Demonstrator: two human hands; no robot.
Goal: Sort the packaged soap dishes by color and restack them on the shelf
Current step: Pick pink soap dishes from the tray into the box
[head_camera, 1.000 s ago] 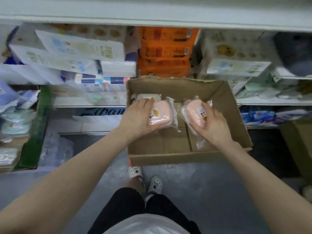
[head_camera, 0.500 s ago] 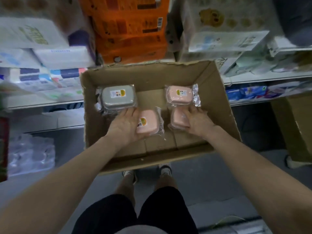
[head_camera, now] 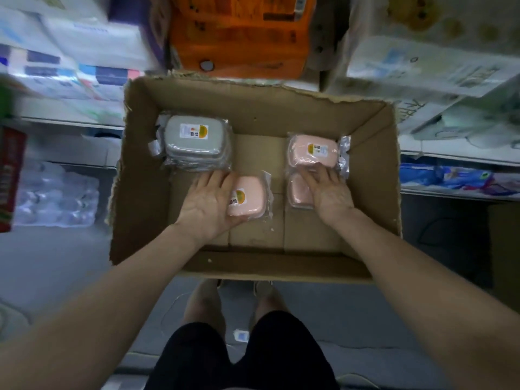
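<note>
An open cardboard box holds the wrapped soap dishes. A stack of grey dishes sits at its back left. My left hand grips a pink dish in the box's middle, thumb under its near edge. At the right, a pink dish lies at the back. My right hand rests on another pink dish just in front of it, covering most of it, with fingertips touching the back one.
Shelves behind the box carry an orange pack, white and blue tissue packs at the left and pale packs at the right. Wrapped bottles lie low at the left. My legs stand below the box.
Both hands carried pink dishes down into the box. The right one now lies on the box floor before the back pink dish. The view has tilted down and closer.
</note>
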